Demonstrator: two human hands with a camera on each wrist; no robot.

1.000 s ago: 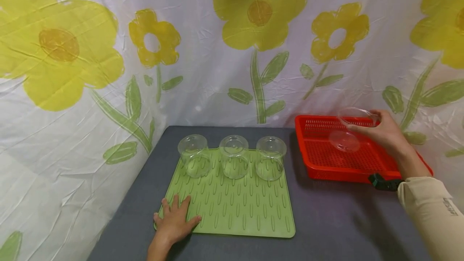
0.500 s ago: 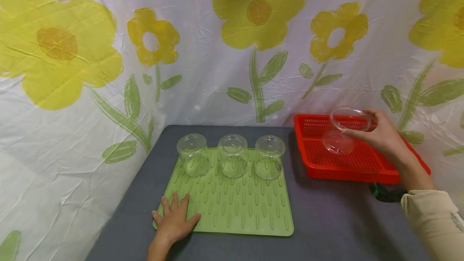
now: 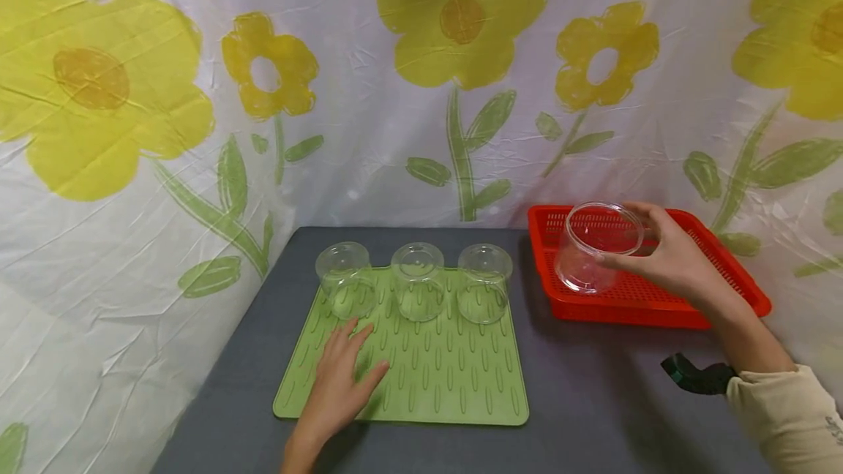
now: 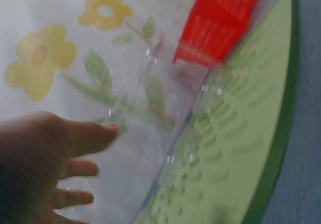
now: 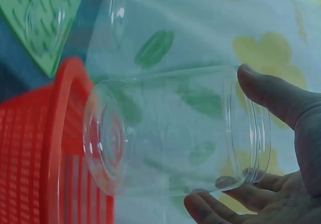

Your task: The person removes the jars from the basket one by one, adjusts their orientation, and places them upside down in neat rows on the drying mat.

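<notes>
My right hand grips a clear plastic jar by its threaded rim, mouth up, over the left part of the red basket. In the right wrist view the jar shows thumb on one side of the rim and fingers on the other. My left hand hovers over the green mat, fingers spread, holding nothing. Three more clear jars stand bottom up along the mat's far edge: a left jar, a middle jar and a right jar, the left one nearest my left fingertips.
A dark grey table lies under the mat and basket. Close behind it hangs a white curtain printed with yellow flowers. A dark strap piece sticks out by my right sleeve.
My right hand has carried the jar leftward and toward me, over the basket's left side. My left hand has lifted off the mat's near left corner and moved forward and right.
</notes>
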